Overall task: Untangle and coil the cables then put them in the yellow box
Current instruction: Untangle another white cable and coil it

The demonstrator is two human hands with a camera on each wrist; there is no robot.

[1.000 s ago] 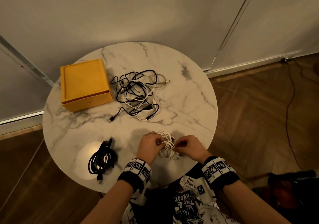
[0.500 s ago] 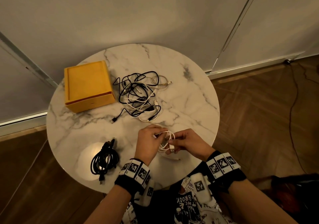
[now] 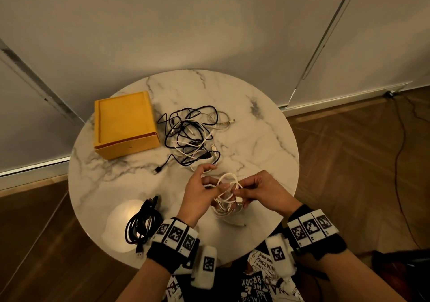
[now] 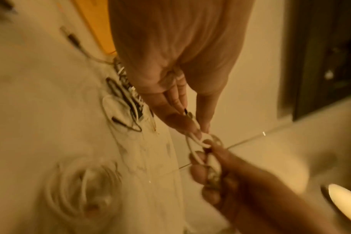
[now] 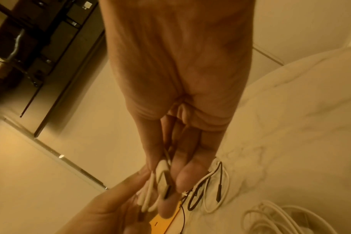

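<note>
Both your hands meet on the white cable (image 3: pixel 229 193), lifted just above the near edge of the marble table (image 3: pixel 256 143). Your left hand (image 3: pixel 200 192) pinches a loop of it between thumb and fingertip, the other fingers loosely curved; in the left wrist view that pinch sits on a strand at (image 4: pixel 194 131). Your right hand (image 3: pixel 258 191) has its fingers curled, thumb and forefinger clamped on the cable's white plug (image 5: pixel 164 178), with several loops bunched under them. Slack loops hang below the grip; the free end trails onto the tabletop toward you.

Just beyond the grip, away from you: the tangled pile of black and white cables (image 3: pixel 193 136), still knotted, lying flat. Left of that pile, touching or nearly so: the yellow box (image 3: pixel 124 124), lid shut. Left of the grip and nearer you: a coiled black cable (image 3: pixel 143 224), on the table, apart from both hands.

Both wrist views are blurred; exact finger contact beyond the pinches cannot be read.
</note>
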